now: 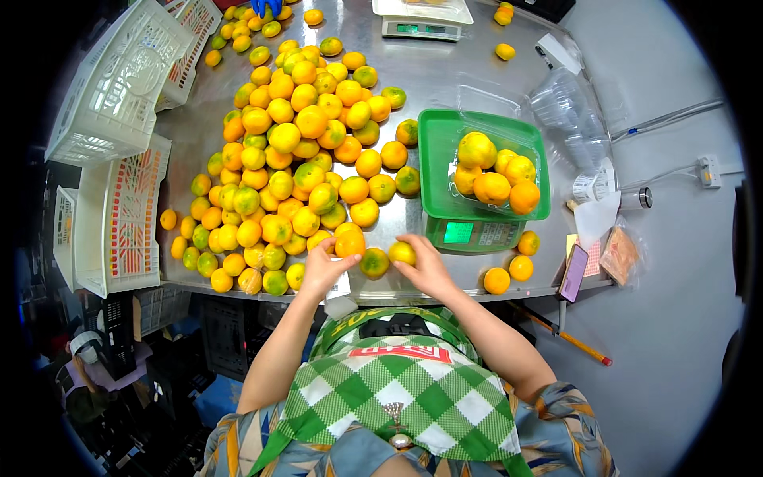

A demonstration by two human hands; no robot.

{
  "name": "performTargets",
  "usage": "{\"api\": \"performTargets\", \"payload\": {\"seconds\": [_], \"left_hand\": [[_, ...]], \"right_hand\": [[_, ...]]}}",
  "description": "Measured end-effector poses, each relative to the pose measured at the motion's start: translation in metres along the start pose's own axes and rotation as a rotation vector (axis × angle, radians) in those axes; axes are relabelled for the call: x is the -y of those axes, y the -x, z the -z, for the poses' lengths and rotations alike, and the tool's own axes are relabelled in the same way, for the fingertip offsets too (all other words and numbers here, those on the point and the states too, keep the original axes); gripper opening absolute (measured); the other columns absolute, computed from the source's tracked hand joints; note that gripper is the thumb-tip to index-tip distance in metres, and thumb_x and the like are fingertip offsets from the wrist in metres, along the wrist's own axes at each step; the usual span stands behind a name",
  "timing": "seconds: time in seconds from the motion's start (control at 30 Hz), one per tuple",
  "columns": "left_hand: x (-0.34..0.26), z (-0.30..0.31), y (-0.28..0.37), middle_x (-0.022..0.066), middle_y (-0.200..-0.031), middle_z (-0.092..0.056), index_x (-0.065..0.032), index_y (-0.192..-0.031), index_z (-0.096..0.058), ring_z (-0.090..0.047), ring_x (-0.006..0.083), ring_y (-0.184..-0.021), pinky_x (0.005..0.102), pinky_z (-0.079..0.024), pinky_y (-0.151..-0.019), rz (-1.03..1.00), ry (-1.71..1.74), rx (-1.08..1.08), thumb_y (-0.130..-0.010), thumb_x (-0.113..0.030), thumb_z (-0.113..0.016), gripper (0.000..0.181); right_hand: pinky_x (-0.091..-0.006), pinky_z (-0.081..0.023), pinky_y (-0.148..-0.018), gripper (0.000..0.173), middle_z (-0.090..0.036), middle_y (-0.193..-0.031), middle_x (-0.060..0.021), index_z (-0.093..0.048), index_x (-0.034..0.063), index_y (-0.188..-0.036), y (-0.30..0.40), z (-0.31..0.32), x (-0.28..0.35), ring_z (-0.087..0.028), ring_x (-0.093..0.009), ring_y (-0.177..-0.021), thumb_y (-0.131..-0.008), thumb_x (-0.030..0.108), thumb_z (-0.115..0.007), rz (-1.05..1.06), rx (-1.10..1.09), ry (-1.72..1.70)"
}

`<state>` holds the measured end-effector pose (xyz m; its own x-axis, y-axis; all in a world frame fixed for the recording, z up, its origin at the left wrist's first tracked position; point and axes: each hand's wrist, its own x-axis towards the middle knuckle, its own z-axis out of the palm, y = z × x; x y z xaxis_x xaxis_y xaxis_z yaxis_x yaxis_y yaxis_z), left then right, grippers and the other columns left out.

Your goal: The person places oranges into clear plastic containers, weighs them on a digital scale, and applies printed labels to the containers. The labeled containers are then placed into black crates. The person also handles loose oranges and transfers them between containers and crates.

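My left hand (325, 268) grips an orange mandarin (350, 243) at the front edge of a large heap of mandarins (286, 138). In my right hand (427, 266), between thumb and fingers, is a yellow-green mandarin (402, 253). A greener mandarin (375, 263) lies on the steel table between the two hands. Beyond my right hand stands a digital scale (473, 234) with a green tray (438, 206). In the tray, a clear plastic clamshell box (530, 134) with its lid raised holds several mandarins (492, 188).
White plastic crates (134, 214) stand along the left. Another scale (422, 28) and a blue-gloved hand (266, 6) are at the far side. Clear containers (566, 110), a phone (573, 273) and loose mandarins (496, 281) lie at the right.
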<state>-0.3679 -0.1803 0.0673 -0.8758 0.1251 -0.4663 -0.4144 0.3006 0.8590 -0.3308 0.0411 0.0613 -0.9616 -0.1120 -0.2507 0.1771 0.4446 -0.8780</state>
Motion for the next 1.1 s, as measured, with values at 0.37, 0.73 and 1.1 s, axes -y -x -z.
{"api": "performTargets", "payload": {"seconds": [0.37,0.73,1.1], "left_hand": [[0.017,-0.004,-0.006,0.0209,-0.082,-0.063,-0.0046,-0.117,-0.049,-0.062,0.0364,-0.076,0.0435,-0.049,-0.066,-0.141,-0.677,-0.190,-0.061,-0.034,-0.076,0.068],[0.000,-0.011,-0.002,0.0192,-0.070,-0.062,-0.0085,-0.121,-0.044,-0.061,0.0372,-0.066,0.0442,-0.049,-0.058,-0.182,-0.905,-0.072,-0.065,-0.031,-0.074,0.067],[-0.002,-0.014,-0.009,0.0194,-0.070,-0.062,-0.0096,-0.126,-0.043,-0.062,0.0362,-0.066,0.0443,-0.050,-0.060,-0.279,-0.931,0.053,-0.066,-0.030,-0.073,0.070]], "right_hand": [[-0.0408,-0.041,-0.088,0.045,-0.046,-0.115,-0.0201,-0.047,0.0027,-0.111,-0.100,-0.026,0.015,-0.048,-0.038,-0.104,-0.070,0.004,-0.064,0.305,-0.216,0.325],[-0.0409,-0.046,-0.083,0.052,-0.052,-0.113,-0.0144,-0.045,0.0095,-0.115,-0.201,-0.021,0.042,-0.055,-0.032,-0.101,-0.071,0.020,-0.070,-0.209,-0.031,0.567],[-0.0317,-0.047,-0.089,0.070,-0.038,-0.132,-0.0099,-0.031,0.0056,-0.132,-0.075,0.020,0.069,-0.050,-0.019,-0.112,-0.073,-0.003,-0.066,0.246,-0.143,-0.534]]}}
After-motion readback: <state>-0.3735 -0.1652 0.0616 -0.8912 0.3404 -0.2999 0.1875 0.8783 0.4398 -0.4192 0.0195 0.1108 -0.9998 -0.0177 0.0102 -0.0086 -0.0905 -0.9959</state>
